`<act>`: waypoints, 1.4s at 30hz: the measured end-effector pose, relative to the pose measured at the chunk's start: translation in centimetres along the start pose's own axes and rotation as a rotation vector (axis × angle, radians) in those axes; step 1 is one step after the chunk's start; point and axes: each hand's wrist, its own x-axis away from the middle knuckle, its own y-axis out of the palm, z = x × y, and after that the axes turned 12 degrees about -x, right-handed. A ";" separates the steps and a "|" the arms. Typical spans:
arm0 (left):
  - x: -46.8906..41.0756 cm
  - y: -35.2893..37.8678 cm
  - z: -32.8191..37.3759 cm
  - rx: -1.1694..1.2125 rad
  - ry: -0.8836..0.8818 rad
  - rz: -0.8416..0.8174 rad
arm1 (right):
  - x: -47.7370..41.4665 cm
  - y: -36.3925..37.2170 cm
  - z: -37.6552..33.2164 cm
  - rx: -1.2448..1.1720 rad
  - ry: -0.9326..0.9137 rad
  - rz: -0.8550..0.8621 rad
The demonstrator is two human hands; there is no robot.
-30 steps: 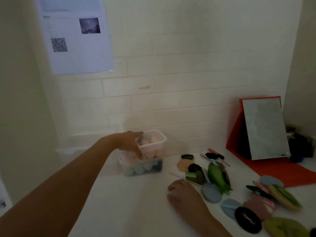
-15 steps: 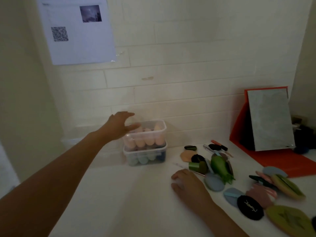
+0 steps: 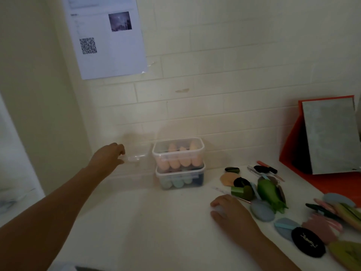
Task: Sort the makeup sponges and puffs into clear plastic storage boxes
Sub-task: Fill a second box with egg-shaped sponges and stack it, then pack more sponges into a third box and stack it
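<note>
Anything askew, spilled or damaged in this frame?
Minor only: the paper looks curled at its lower right corner, and a scuff shows above the stacked boxes. Nothing looks spilled.

We see peach sponges (image 3: 179, 158) in a clear box (image 3: 202, 151), pale blue sponges (image 3: 175, 183) beneath, a black gold-lettered puff (image 3: 307, 244), and a white counter (image 3: 146, 222).

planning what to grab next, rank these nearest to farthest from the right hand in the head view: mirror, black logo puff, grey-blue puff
1. grey-blue puff, just right of the right hand.
2. black logo puff, farther right, nearer the camera.
3. mirror, far right at the back.
</note>
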 end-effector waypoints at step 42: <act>19.9 -9.7 16.8 0.095 0.465 -0.120 | 11.1 -7.3 -2.3 0.322 -0.636 0.320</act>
